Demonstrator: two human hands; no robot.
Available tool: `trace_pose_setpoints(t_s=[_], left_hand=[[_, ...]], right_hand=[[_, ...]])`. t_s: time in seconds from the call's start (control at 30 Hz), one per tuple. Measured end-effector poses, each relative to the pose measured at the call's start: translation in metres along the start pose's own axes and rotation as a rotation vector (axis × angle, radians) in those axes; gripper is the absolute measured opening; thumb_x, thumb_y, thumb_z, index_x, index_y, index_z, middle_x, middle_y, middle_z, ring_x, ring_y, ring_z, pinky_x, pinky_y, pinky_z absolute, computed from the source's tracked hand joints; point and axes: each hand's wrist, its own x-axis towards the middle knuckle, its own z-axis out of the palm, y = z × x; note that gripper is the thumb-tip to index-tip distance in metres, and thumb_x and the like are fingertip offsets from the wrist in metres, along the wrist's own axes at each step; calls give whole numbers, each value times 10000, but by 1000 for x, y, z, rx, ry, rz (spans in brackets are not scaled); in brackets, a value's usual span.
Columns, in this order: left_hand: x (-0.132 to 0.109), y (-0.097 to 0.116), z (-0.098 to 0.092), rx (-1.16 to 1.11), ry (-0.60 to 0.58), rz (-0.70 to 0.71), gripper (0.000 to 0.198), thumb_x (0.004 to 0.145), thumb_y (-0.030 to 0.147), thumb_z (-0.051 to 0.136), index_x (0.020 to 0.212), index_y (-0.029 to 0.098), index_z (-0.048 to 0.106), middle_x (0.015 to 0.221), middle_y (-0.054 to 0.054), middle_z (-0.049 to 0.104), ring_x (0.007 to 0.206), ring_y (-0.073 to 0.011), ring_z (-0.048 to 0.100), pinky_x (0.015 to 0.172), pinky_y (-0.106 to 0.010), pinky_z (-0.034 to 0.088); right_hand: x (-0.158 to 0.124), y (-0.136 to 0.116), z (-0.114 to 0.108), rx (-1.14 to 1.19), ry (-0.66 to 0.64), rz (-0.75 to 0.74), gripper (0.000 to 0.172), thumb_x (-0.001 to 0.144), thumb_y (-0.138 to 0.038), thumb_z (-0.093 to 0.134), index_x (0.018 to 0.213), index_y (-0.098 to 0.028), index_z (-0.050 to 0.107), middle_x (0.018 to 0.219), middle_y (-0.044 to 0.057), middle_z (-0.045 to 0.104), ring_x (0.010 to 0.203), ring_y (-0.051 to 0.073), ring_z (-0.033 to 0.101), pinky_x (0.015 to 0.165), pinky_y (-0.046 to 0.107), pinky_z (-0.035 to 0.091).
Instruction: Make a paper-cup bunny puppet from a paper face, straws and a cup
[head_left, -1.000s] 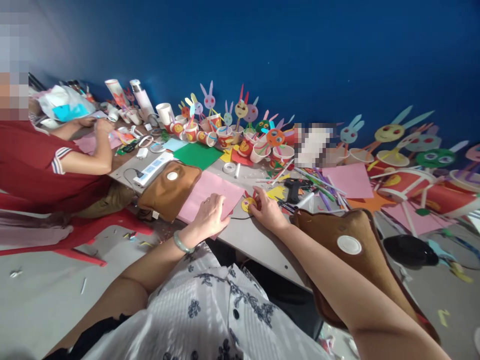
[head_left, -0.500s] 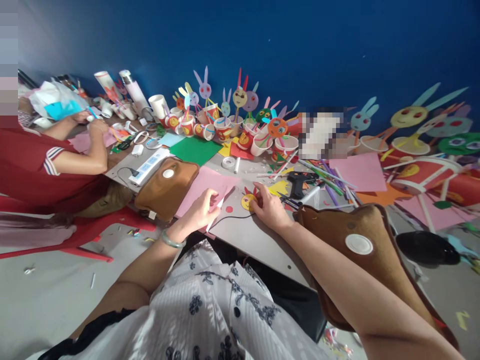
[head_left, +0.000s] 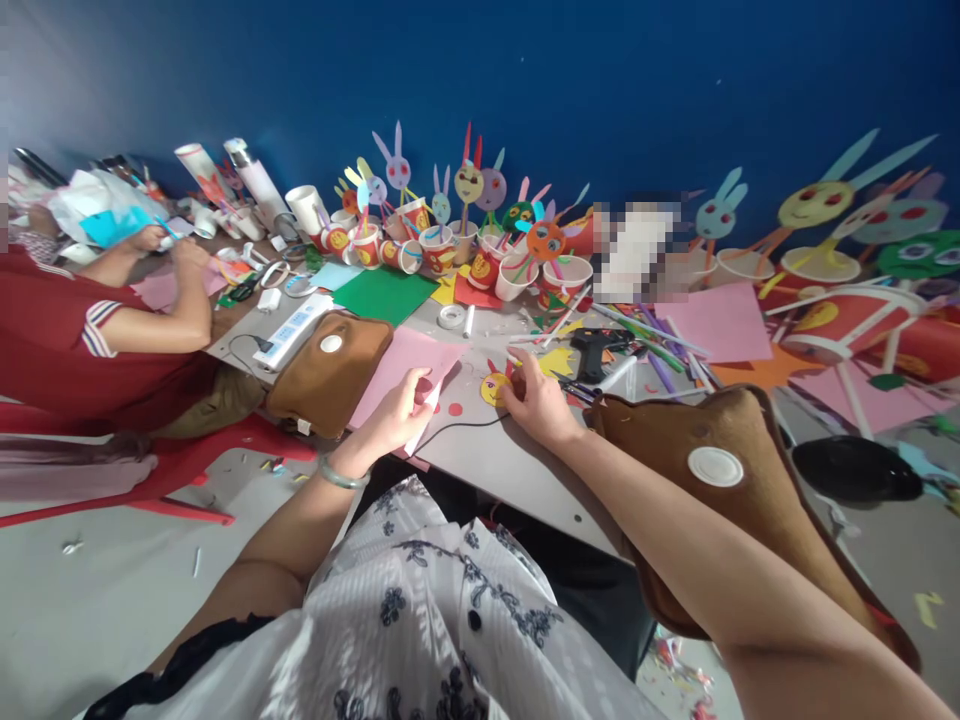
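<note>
My left hand [head_left: 396, 410], with a pale bangle at its wrist, is closed with curled fingers on a thin white strip [head_left: 421, 428], at the edge of a pink paper sheet [head_left: 401, 365]. Part of the strip is hidden behind the fingers. My right hand [head_left: 541, 402] has its bent fingers on the right edge of a small yellow paper rabbit face [head_left: 492, 388] with red ears, which lies on the table. Its fingertips partly cover the face. Small red paper circles [head_left: 454, 409] lie between the hands. A black cable [head_left: 465, 424] runs across the table below them.
Brown plush warmers lie left [head_left: 330, 375] and right [head_left: 675, 450]. A black glue gun [head_left: 596, 352] sits beyond my right hand, near several straws. Paper cups with rabbit figures [head_left: 469, 185] line the blue wall. A co-worker's arm [head_left: 169, 315] is at left, near a power strip [head_left: 296, 330].
The view has shifted slightly. Both hands keep much the same places, the left by the white strip and the right at the rabbit face.
</note>
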Motion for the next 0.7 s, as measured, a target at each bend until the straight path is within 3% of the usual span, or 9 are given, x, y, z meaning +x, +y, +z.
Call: trace_pose_setpoints(t_s=[0.07,0.13,0.23,0.3,0.4,0.53,0.63,0.7], left_hand=[[-4,3,2,90,26,164,540,896,147,512,1416,171,368,1259,-149,601,1137,-234,634,971,-373,537],[-8,11,2,189,-5,320,478,912,90,450,1379,183,411,1337,-164,530,1206,-242,591,1022,-400,509],[-11,21,-4,321,-136,404,350,942,70,397,1230,194,553,1362,-154,473,1071,-217,636,960,-408,536],[-10,22,-10,348,-179,394,302,952,86,411,1107,196,646,1377,-128,464,1059,-207,642,949,-388,544],[-8,12,-16,321,-149,273,312,948,109,444,1016,199,735,1244,-96,555,1019,-190,661,939,-340,550],[-8,-2,-20,268,-89,125,374,926,96,447,1077,218,767,1087,-69,626,978,-176,668,938,-304,538],[-12,3,-19,316,-103,152,393,948,113,422,1149,211,745,1043,-72,609,943,-171,650,896,-288,533],[-14,12,-16,439,-140,225,436,976,132,389,1295,234,667,974,-71,563,881,-178,615,852,-309,526]], right_hand=[[0,-2,-2,31,80,18,538,833,-259,537,1355,-134,495,739,10,619,589,174,569,630,306,465],[1,-3,-3,60,151,22,539,821,-265,554,1343,-148,496,747,-2,608,570,157,548,616,296,461],[1,-5,-4,98,206,18,521,808,-257,572,1317,-164,507,747,-17,589,548,137,516,605,287,460],[1,-6,-4,111,226,14,505,808,-247,574,1304,-170,514,732,-26,569,546,132,504,604,284,458],[1,-7,-4,125,232,3,496,814,-236,568,1302,-166,514,729,-29,555,550,127,497,605,280,455],[1,-7,-4,148,210,-3,491,827,-248,560,1307,-162,504,764,-15,574,545,122,494,587,277,445],[1,-6,-3,149,197,4,484,832,-259,569,1301,-162,507,750,-17,576,544,127,500,583,281,439],[1,-6,-2,146,193,3,475,837,-261,568,1298,-163,508,736,-21,572,541,129,502,584,283,436]])
